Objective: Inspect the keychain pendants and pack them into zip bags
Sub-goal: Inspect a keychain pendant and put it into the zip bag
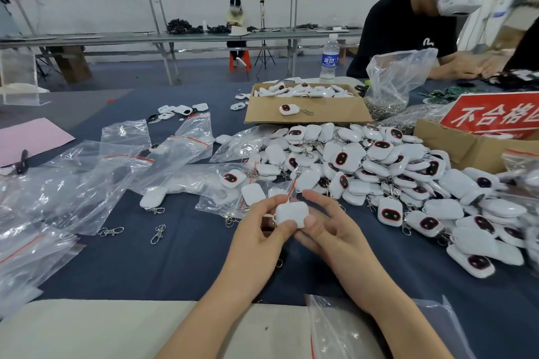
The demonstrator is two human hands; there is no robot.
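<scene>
Near desk (pixel 175 259) front edge, your left hand (pixel 259 232) and right hand (pixel 331 229) together pinched one pendant (pixel 291 213); few bags (pixel 230 194) looked filled, large pile (pixel 379 166) unpacked.

I'm viewing through one wide head camera; it's facing forward and down, sitting close over the left hand (pixel 264 232) and right hand (pixel 332 230), reaching across the table (pixel 175 259).

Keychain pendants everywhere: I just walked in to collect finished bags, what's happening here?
A person holds one white pendant between left hand and right hand, plain side up, apparently checking it. A big heap of pendants lies to the right; zip bags are strewn to the left, some already holding pendants.
</scene>
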